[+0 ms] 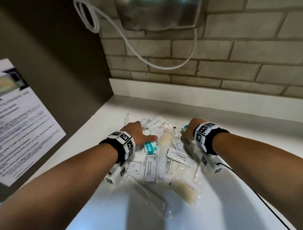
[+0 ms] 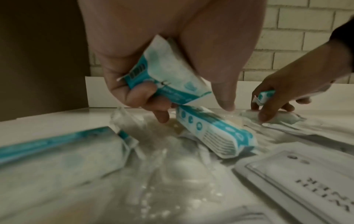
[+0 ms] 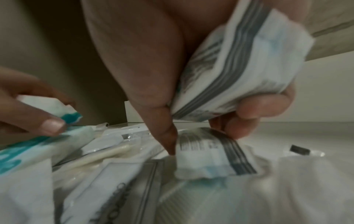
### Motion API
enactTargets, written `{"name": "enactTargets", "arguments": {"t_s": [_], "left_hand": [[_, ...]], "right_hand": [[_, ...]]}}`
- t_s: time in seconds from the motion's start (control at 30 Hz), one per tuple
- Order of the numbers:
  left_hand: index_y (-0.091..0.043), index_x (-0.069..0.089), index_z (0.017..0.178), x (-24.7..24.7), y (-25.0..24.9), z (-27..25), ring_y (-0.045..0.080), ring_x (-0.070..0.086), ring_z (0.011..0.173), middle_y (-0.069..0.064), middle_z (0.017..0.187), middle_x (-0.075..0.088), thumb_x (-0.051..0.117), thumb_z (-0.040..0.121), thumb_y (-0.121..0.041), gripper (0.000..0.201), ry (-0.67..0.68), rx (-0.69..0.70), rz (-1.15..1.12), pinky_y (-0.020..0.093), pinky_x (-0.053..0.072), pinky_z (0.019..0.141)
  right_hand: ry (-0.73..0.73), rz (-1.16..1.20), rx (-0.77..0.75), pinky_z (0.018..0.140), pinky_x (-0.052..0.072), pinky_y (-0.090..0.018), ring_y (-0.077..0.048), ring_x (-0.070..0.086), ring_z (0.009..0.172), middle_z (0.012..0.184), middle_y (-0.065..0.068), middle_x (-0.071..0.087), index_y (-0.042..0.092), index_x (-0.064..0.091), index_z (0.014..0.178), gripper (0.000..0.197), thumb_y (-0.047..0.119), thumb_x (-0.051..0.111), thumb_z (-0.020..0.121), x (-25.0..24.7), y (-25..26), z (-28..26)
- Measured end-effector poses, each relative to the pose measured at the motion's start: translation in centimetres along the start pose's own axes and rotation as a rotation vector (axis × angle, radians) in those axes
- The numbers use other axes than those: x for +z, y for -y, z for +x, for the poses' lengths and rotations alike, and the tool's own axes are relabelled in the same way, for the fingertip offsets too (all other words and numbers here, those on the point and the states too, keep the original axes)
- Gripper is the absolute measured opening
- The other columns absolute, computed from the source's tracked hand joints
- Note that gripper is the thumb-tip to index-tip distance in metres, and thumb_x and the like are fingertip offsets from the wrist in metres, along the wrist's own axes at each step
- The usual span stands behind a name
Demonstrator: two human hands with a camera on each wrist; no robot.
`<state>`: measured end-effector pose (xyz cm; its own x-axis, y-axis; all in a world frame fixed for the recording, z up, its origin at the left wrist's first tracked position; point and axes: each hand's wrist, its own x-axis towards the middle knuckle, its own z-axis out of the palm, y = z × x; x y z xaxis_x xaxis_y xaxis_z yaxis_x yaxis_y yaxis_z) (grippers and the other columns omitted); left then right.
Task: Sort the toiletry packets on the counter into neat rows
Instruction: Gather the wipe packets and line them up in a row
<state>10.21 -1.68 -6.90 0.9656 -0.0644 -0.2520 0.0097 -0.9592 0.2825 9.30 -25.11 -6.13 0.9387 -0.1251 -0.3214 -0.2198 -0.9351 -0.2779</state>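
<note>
We see white and teal packets [image 1: 151, 168] heaped mid-table [image 1: 96, 134]; our left hand [image 2: 153, 63] grips one teal packet [image 2: 164, 75], our right hand [image 3: 172, 68] grips another [image 3: 239, 68]. Labels blur.

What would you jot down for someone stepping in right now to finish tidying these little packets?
Left hand: grips a teal-and-white paper packet, lifted off the pile.
Right hand: grips a white packet with grey stripes, thumb tip touching a similar packet below.
Remaining packets: a loose overlapping heap on the white counter, including a white labelled shampoo sachet, another teal-and-white packet and clear wrappers.
Done: no rows visible yet.
Left: set down both held packets, then group everything by kind into rows.
</note>
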Motion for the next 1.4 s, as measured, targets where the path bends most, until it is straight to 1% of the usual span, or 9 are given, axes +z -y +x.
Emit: {"name": "enactTargets", "arguments": {"t_s": [0.13,0.27,0.43,0.5,0.67,0.8,1.0,1.23,1.4], "left_hand": [[-0.014,0.045,0.132,1.0,-1.3,0.6,0.024,0.061,0.107,0.004,0.127,0.060,0.072,0.063,-0.067,0.091,-0.047,0.005,-0.025,0.028,0.048,0.081],[-0.017,0.045,0.111,0.3,-1.9,1.0,0.020,0.056,0.077,0.002,0.107,0.063,0.076,0.060,-0.050,0.068,-0.068,0.071,0.002,0.030,0.048,0.071],[-0.017,0.050,0.111,-6.2,0.9,1.1,0.024,0.062,0.084,0.004,0.100,0.064,0.079,0.069,-0.038,0.055,-0.174,0.242,-0.077,0.027,0.044,0.064],[-0.019,0.048,0.100,-9.8,3.2,0.8,0.023,0.060,0.080,0.005,0.095,0.064,0.080,0.068,-0.032,0.048,-0.206,0.325,-0.061,0.028,0.045,0.062],[-0.017,0.050,0.103,-14.2,9.7,-0.4,0.022,0.058,0.079,0.001,0.092,0.061,0.081,0.066,-0.020,0.048,-0.204,0.462,0.031,0.024,0.038,0.056],[-0.018,0.051,0.101,-12.6,13.9,0.2,0.021,0.058,0.079,0.000,0.093,0.061,0.081,0.068,-0.019,0.045,-0.082,0.500,0.118,0.024,0.039,0.054],[-0.024,0.048,0.095,-9.2,18.8,2.2,0.021,0.055,0.080,0.002,0.099,0.065,0.081,0.067,-0.028,0.044,0.065,0.505,0.223,0.027,0.042,0.067],[-0.025,0.050,0.086,-6.4,19.5,2.8,0.021,0.058,0.084,-0.004,0.094,0.055,0.079,0.066,-0.028,0.036,0.024,0.583,0.092,0.031,0.050,0.073],[-0.020,0.043,0.097,-8.0,19.3,3.2,0.019,0.052,0.079,0.000,0.093,0.055,0.081,0.067,-0.030,0.050,0.013,0.498,-0.077,0.030,0.042,0.065]], "right_hand": [[-0.080,-0.078,-0.016,0.072,0.044,-0.029,-0.031,0.062,0.094,0.102,-0.012,0.065,0.007,0.063,0.111,0.049,0.049,0.062,0.084,-1.1,1.2,-0.7],[-0.082,-0.032,-0.072,0.070,0.045,-0.031,-0.028,0.061,0.091,0.104,-0.010,0.063,0.006,0.047,0.123,0.067,0.056,0.060,0.082,-1.9,3.3,-2.1],[-0.028,-0.081,-0.270,0.065,0.044,-0.031,-0.023,0.056,0.082,0.086,-0.001,0.056,0.011,0.047,0.111,0.056,0.055,0.063,0.080,-1.2,7.8,-4.9],[0.027,-0.098,-0.329,0.067,0.044,-0.031,-0.022,0.055,0.082,0.088,0.001,0.056,0.015,0.049,0.108,0.053,0.053,0.067,0.077,0.0,10.6,-5.4],[0.137,-0.187,-0.403,0.068,0.043,-0.028,-0.020,0.055,0.086,0.093,0.002,0.055,0.018,0.048,0.112,0.057,0.039,0.079,0.069,3.8,19.1,-4.1],[0.174,-0.227,-0.412,0.075,0.055,-0.034,-0.023,0.064,0.088,0.096,-0.003,0.064,0.015,0.052,0.110,0.057,0.027,0.084,0.064,5.9,23.3,-2.7],[0.246,-0.277,-0.382,0.086,0.051,-0.032,-0.018,0.059,0.094,0.108,0.000,0.064,0.016,0.055,0.113,0.053,0.018,0.082,0.068,7.2,25.3,-1.7],[0.315,-0.363,-0.348,0.092,0.050,-0.034,-0.021,0.063,0.101,0.110,0.001,0.067,0.018,0.058,0.114,0.067,0.026,0.090,0.057,7.2,26.0,-1.5],[0.182,-0.305,-0.240,0.082,0.051,-0.030,-0.020,0.059,0.088,0.095,0.003,0.062,0.017,0.060,0.106,0.056,0.036,0.086,0.061,7.5,25.0,-1.0]]}}
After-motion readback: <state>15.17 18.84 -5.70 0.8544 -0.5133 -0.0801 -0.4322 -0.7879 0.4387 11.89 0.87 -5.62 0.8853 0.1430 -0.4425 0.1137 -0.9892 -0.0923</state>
